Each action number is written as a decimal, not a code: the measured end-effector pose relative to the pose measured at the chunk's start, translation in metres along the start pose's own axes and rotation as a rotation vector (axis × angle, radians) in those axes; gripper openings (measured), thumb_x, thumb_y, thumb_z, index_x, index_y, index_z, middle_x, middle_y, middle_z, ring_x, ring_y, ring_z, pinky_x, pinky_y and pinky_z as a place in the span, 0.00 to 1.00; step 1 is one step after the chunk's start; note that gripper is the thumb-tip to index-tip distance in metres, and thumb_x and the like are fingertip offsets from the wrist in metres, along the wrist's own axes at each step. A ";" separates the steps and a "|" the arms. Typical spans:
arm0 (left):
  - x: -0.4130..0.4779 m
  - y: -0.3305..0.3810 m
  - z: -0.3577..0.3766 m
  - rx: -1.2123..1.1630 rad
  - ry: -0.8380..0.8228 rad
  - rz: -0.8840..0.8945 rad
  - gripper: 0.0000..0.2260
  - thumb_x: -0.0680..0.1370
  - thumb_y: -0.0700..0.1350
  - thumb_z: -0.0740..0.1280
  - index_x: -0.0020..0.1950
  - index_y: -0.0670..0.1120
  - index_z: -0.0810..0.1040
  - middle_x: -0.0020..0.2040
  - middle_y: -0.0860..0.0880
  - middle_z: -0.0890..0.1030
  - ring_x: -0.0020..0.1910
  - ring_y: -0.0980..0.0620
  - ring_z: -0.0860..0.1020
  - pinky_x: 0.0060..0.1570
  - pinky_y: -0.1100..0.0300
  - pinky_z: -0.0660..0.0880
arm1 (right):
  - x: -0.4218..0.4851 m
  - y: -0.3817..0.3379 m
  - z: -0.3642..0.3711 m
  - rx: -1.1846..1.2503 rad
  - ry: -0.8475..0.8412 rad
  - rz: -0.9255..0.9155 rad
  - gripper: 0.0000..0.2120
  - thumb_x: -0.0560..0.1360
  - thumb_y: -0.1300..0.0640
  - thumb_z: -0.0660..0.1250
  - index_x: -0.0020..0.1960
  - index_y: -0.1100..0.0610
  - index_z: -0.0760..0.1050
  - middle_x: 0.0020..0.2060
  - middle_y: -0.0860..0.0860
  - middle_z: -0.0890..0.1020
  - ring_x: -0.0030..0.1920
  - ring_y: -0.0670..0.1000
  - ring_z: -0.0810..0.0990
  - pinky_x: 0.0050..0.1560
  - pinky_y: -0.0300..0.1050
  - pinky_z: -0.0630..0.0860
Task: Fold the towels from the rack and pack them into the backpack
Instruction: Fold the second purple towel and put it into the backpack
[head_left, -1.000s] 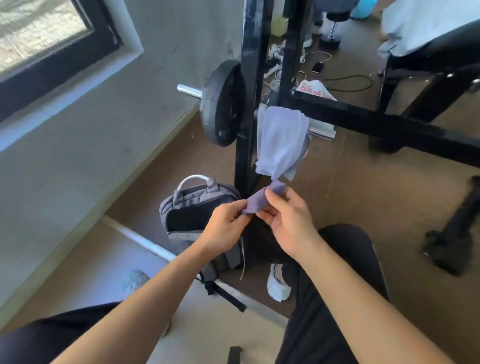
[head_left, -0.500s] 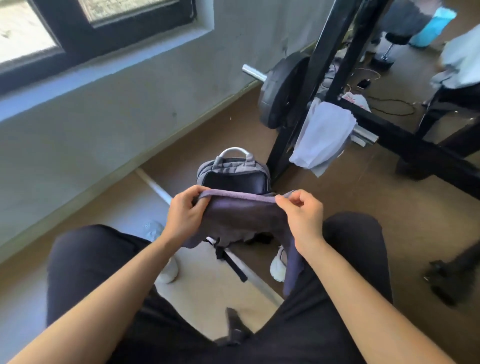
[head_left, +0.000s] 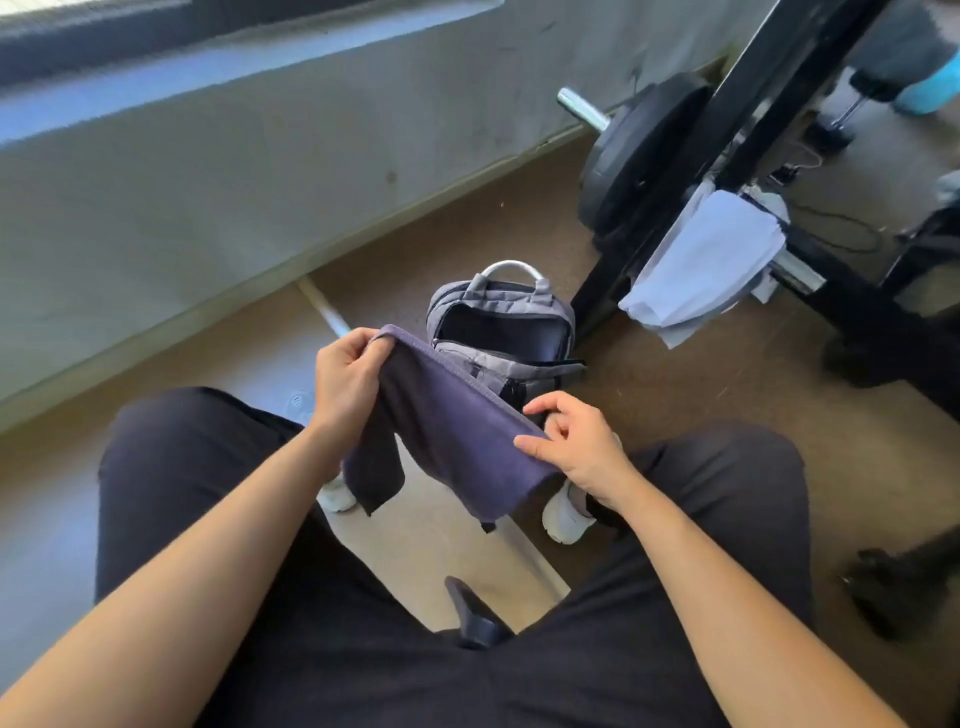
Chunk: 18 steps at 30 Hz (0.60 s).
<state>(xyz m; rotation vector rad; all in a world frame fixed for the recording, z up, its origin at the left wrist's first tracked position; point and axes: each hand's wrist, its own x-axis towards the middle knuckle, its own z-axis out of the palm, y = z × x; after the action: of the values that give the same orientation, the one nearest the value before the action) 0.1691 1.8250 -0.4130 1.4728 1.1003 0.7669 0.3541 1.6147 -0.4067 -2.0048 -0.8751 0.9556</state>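
Right, head view: left hand (head_left: 348, 384) grip is pinched on the far corner of the purple towel (head_left: 457, 431). Right hand (head_left: 576, 447) grip clamps the near end, thumb on top, and the towel hangs spread betw. them. Backpack (head_left: 498, 332) stands unzipped on the floor (head_left: 675, 395) just behind; mouth dark, can't tell contents. Pale towel (head_left: 701, 265) drapes over the rack (head_left: 753, 93) bar, beside a weight plate (head_left: 639, 150).

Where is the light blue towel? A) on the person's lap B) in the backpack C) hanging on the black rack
C: the light blue towel hangs over the black rack; the left hand and right hand hold a purple towel instead.
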 end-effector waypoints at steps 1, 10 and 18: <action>0.004 -0.001 -0.002 -0.022 0.038 -0.009 0.12 0.81 0.42 0.67 0.37 0.49 0.78 0.28 0.61 0.73 0.32 0.63 0.69 0.36 0.65 0.68 | 0.003 0.002 0.000 -0.033 -0.041 -0.003 0.09 0.73 0.57 0.77 0.49 0.50 0.79 0.28 0.49 0.72 0.29 0.44 0.69 0.33 0.37 0.70; 0.025 0.003 -0.018 -0.167 0.338 -0.064 0.14 0.82 0.45 0.65 0.36 0.49 0.74 0.33 0.57 0.71 0.29 0.65 0.67 0.36 0.67 0.67 | 0.011 0.017 -0.007 -0.390 -0.075 0.100 0.13 0.71 0.48 0.74 0.35 0.52 0.73 0.39 0.48 0.78 0.44 0.52 0.77 0.46 0.51 0.76; 0.039 -0.012 -0.033 -0.291 0.603 -0.199 0.06 0.80 0.47 0.70 0.50 0.45 0.80 0.41 0.55 0.80 0.37 0.63 0.77 0.46 0.68 0.77 | 0.013 0.016 -0.042 -0.141 0.540 0.213 0.10 0.77 0.63 0.69 0.40 0.58 0.70 0.36 0.53 0.75 0.36 0.50 0.73 0.35 0.41 0.69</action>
<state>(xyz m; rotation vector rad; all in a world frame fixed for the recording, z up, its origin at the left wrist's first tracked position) 0.1505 1.8733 -0.4222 0.8851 1.4804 1.2129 0.3995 1.6036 -0.4051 -2.3491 -0.4446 0.4218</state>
